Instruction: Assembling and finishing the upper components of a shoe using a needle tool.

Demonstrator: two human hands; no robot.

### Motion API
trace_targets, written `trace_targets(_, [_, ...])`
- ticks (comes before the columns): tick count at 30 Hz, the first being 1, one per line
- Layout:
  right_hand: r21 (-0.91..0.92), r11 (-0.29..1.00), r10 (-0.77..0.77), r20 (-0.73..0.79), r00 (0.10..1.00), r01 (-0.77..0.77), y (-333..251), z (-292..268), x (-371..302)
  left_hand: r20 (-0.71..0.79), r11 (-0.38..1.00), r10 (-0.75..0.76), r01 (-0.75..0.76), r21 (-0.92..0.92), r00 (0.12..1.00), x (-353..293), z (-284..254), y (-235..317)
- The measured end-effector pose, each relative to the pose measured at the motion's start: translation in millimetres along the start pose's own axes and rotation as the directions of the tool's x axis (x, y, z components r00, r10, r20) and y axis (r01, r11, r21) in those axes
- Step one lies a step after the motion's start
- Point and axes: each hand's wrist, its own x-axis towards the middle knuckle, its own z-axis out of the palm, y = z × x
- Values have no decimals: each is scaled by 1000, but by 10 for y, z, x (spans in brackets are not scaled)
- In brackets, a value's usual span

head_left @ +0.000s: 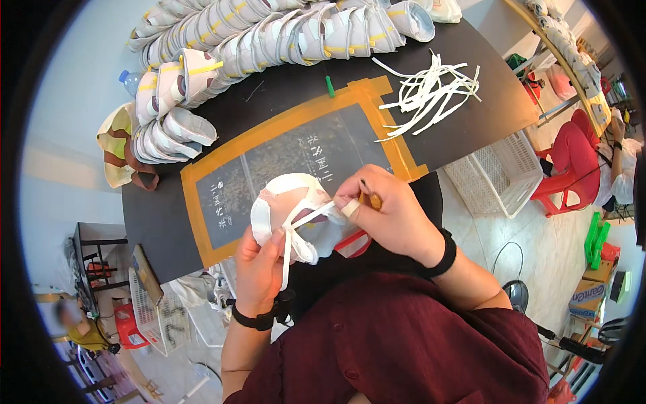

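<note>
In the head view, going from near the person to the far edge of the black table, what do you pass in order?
Left hand and right hand holding a white mask by its strap → orange-taped mat → green marker → row of stacked masks.

The left hand (259,266) holds a white mask (286,202) from below, its strap (311,217) pulled taut; the right hand (387,209) pinches the strap's end beside a small tool (371,198); behind, on the black desk (471,114), lie a row of masks (269,37), loose white straps (431,91) and an orange-taped mat (296,161).
</note>
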Motion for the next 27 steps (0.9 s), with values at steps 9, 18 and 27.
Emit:
trace_targets(9, [460,761,348,305,887,-457,87,10,23,32,986,135,-131,-101,990,-64,-127,-120])
trace_targets(18, [437,762,357,331,873,-478,139,17,21,141,976,198,-182,-121,970,-15,-125,-123])
trace_targets(27, [459,765,347,299,889,-452,151,5,-28,114,973,227,-230,12,967,-19,-233,-198])
